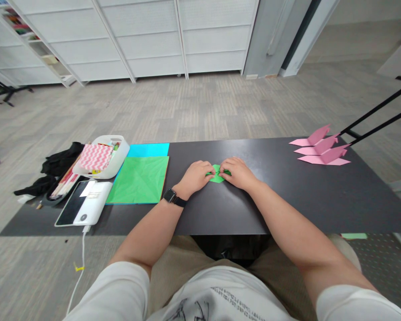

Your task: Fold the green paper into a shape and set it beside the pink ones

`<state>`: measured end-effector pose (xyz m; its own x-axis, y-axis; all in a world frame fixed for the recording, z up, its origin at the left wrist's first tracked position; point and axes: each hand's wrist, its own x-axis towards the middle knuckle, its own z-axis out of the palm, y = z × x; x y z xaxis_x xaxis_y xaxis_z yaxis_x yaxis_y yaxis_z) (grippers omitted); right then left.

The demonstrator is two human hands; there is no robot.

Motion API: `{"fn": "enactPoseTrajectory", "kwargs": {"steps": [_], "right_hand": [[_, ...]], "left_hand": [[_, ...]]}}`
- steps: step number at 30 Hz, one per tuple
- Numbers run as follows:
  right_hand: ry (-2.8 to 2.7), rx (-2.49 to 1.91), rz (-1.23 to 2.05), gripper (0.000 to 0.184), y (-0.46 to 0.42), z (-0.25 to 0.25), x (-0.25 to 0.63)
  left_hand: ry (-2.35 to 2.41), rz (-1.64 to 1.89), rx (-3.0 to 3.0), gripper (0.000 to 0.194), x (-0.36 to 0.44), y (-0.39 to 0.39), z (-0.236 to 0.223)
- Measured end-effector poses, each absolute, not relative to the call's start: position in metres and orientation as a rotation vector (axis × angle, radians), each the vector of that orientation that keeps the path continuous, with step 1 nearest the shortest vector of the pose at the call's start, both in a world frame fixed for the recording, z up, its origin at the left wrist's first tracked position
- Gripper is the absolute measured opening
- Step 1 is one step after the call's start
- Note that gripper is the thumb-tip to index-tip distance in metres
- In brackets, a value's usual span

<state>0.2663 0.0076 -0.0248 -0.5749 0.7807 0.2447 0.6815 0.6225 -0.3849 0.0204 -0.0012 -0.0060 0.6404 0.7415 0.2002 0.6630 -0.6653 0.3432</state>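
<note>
Overall, the desk (274,209) is long, dark grey and smooth, with a soft sheen past the hands. Beyond it spreads a streaky grey floor (187,107), with white panels (147,40) along the back. Toward the left end, a green sheet (138,178) lies partly over a blue sheet (150,149), near a white basket (122,158); three pink paper birds (324,151) sit at the right.

Near the middle of the desk, between both hands, is the folded paper (216,179): small, bright green, angular along its near edge. Its finer folds are hidden by the fingers. The left hand (197,177) has its fingers pinched closed on one side of it; those of the right hand (239,173) pinch the other side. Whether it touches the desk, I cannot tell.
</note>
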Motion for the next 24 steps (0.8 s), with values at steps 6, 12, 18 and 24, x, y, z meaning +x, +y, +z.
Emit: {"fn": "enactPoseTrajectory", "kwargs": {"steps": [6,12,18,24], "right_hand": [[-2.466,-1.160,0.354,0.005,0.008,-0.027,0.269],[-2.460,-1.166,0.361,0.006,0.008,-0.027,0.269],[-2.441,-1.179,0.372,0.015,0.011,-0.029,0.273],[-2.422,-1.305,0.387,0.035,0.017,-0.030,0.292]], "left_hand": [[1.026,0.429,2.639,0.030,0.011,-0.001,-0.001],[0.976,0.388,2.712,0.040,0.007,0.001,-0.003],[0.995,0.365,2.727,0.042,0.006,0.001,-0.007],[0.995,0.381,2.694,0.042,0.005,0.001,-0.008]]}}
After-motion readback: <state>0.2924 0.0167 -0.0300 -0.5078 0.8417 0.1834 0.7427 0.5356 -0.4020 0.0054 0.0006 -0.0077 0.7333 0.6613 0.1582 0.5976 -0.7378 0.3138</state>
